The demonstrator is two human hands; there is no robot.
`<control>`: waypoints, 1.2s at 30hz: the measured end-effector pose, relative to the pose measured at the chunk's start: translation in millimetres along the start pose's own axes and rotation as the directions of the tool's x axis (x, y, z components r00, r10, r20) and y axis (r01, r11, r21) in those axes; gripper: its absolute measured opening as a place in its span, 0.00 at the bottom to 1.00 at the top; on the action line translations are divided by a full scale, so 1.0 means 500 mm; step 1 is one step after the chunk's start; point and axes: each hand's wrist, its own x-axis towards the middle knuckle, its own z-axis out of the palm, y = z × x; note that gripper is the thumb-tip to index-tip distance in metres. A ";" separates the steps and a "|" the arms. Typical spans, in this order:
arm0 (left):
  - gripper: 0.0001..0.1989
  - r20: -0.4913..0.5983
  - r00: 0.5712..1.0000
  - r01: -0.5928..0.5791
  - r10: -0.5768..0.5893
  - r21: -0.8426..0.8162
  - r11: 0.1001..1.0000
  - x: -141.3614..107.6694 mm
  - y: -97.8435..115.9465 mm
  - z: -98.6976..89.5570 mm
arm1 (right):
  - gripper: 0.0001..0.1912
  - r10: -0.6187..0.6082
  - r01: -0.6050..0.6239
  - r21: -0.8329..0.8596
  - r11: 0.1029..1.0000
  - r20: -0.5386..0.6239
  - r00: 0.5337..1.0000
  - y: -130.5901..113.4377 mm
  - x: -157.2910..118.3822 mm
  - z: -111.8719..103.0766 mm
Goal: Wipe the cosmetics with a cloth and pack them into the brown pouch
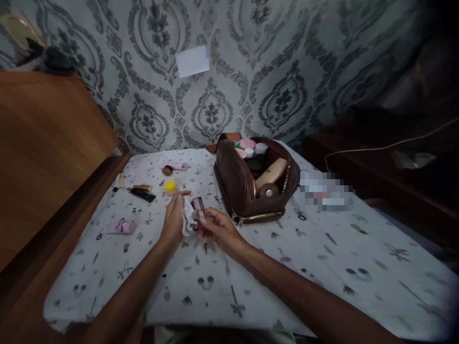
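My left hand (pixel 173 219) is closed around a crumpled white cloth (pixel 187 218), soft like a tissue or wipe. Beside it, my right hand (pixel 221 231) pinches a small flat rectangular case (pixel 198 204), dark at one end and pinkish-grey on its face. The cloth touches or nearly touches the case; their exact contact is hidden by my fingers. To the right of my hands stands a brown cosmetic bag (pixel 229 186), unzipped, with pink and white lidded jars (pixel 247 144) and a beige bottle (pixel 271 176) inside.
Left of my hands lie a yellow-lidded jar (pixel 169 186), a pink-handled item (pixel 175 166), a round brown-topped piece (pixel 167 170), a black tube (pixel 142 194), a gold tube (pixel 142 188) and a pink-purple tube (pixel 125 226). A wooden panel (pixel 46 157) borders the patterned sheet (pixel 201 296). A blurred patch (pixel 326 192) lies right.
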 end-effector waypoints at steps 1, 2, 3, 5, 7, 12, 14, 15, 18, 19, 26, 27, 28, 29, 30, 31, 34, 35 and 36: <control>0.20 -0.035 0.999 0.029 -0.033 -0.093 0.995 -0.001 -0.003 -0.003 | 0.29 -0.009 0.010 -0.034 0.999 0.010 1.000 0.000 -0.001 -0.001; 0.19 -0.062 0.997 0.040 -0.051 -0.170 0.985 -0.002 -0.005 -0.006 | 0.28 -0.018 0.019 -0.073 0.997 0.017 1.000 0.001 -0.002 -0.003; 0.18 -0.077 0.996 0.033 -0.051 -0.222 0.975 -0.003 -0.006 -0.009 | 0.26 -0.026 0.028 -0.115 0.993 0.022 0.999 0.001 -0.002 -0.004; 0.18 -0.008 1.000 0.013 -0.016 -0.238 0.971 -0.005 -0.005 -0.015 | 0.24 -0.045 0.050 -0.189 0.981 0.028 0.999 0.005 -0.004 -0.005; 0.19 0.109 0.993 -0.017 0.033 -0.151 0.988 -0.007 -0.004 -0.020 | 0.23 -0.074 0.080 -0.237 0.968 0.037 0.997 0.011 -0.006 -0.006; 0.21 0.236 0.972 0.003 0.024 -0.111 0.994 -0.009 -0.006 -0.025 | 0.22 -0.103 0.107 -0.282 0.953 0.028 0.994 0.024 -0.011 -0.005; 0.21 0.204 0.978 0.068 -0.032 -0.175 0.982 -0.011 -0.006 -0.022 | 0.23 -0.091 0.097 -0.293 0.951 0.035 0.995 0.023 -0.013 -0.002; 0.21 0.184 0.981 0.103 -0.063 -0.213 0.972 -0.012 -0.005 -0.020 | 0.23 -0.078 0.086 -0.292 0.953 0.040 0.996 0.020 -0.014 0.000; 0.22 0.184 0.977 0.156 -0.104 -0.295 0.943 -0.019 -0.003 -0.013 | 0.25 -0.020 0.034 -0.255 0.966 0.059 0.998 0.007 -0.019 0.008; 0.22 0.204 0.975 0.147 -0.087 -0.297 0.943 -0.022 -0.003 -0.011 | 0.25 -0.007 0.022 -0.236 0.972 0.064 0.998 0.003 -0.021 0.010; 0.21 0.224 0.974 0.028 0.016 -0.192 0.981 -0.029 -0.009 -0.007 | 0.22 0.000 0.013 -0.128 0.992 0.100 0.995 0.009 -0.022 0.011; 0.20 0.190 0.981 -0.004 0.036 -0.164 0.986 -0.029 -0.008 -0.007 | 0.22 -0.007 0.017 -0.105 0.994 0.094 0.996 0.012 -0.020 0.009; 0.19 0.155 0.986 -0.039 0.060 -0.135 0.990 -0.030 -0.007 -0.007 | 0.23 -0.018 0.025 -0.089 0.996 0.083 0.996 0.016 -0.017 0.008; 0.19 0.130 0.988 -0.071 0.085 -0.108 0.992 -0.030 -0.005 -0.008 | 0.24 -0.032 0.037 -0.081 0.996 0.067 0.997 0.018 -0.014 0.006; 0.19 0.122 0.987 -0.095 0.105 -0.085 0.992 -0.030 -0.003 -0.009 | 0.24 -0.048 0.051 -0.081 0.995 0.045 0.998 0.019 -0.012 0.004; 0.19 0.130 0.984 -0.111 0.119 -0.065 0.992 -0.030 -0.002 -0.010 | 0.23 -0.063 0.065 -0.088 0.994 0.021 0.998 0.019 -0.011 0.002; 0.18 0.192 0.974 -0.115 0.118 -0.025 0.993 -0.026 0.000 -0.017 | 0.21 -0.077 0.072 -0.126 0.989 -0.035 0.996 0.013 -0.013 -0.001; 0.18 0.205 0.973 -0.107 0.109 -0.021 0.994 -0.024 0.000 -0.019 | 0.20 -0.070 0.064 -0.132 0.989 -0.042 0.997 0.011 -0.015 -0.001; 0.18 0.210 0.973 -0.098 0.101 -0.023 0.995 -0.023 0.000 -0.021 | 0.20 -0.059 0.053 -0.134 0.990 -0.043 0.997 0.008 -0.017 -0.001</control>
